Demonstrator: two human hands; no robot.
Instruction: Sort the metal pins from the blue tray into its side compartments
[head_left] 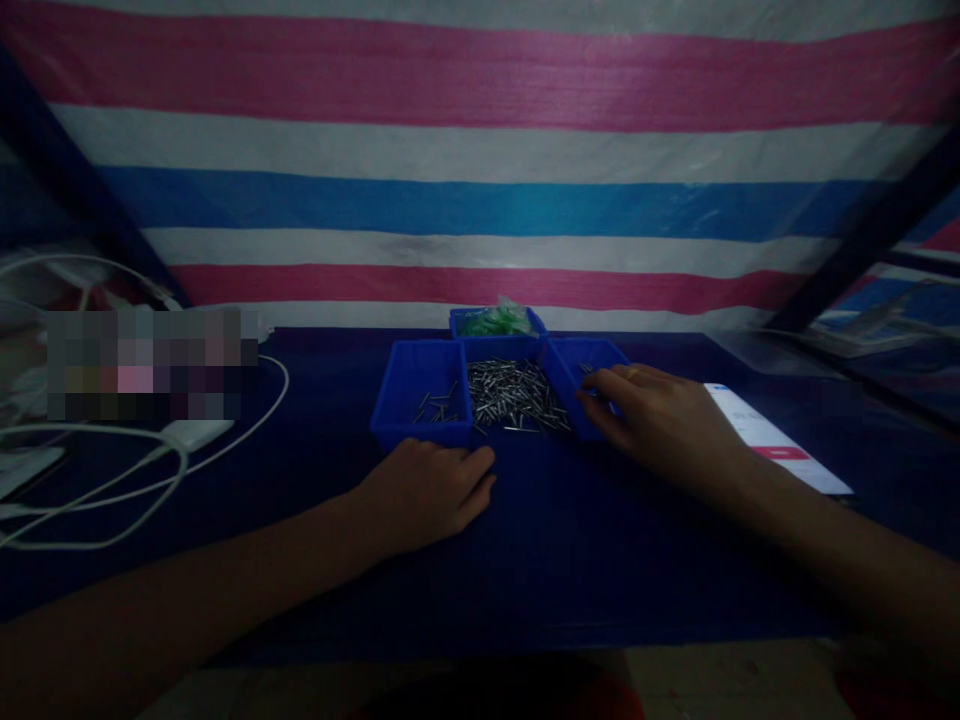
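Three blue trays stand side by side on a dark blue table [540,560]. The left tray [405,385] holds a few metal pins. A dense pile of metal pins [517,395] fills the middle one. My right hand [645,410] reaches into the right tray [600,352], fingers curled and pressed together at its rim; what they hold is hidden. My left hand [435,490] rests on the table just in front of the left tray, fingers loosely curled, nothing visible in them. A fourth blue tray [459,318] behind holds green plastic bags [496,320].
White cables [142,465] and a white adapter [196,432] lie at the left. A lit phone [780,440] lies flat at the right, close to my right forearm. A striped pink, white and blue tarp [480,180] hangs behind. Dark frame posts slant at both sides.
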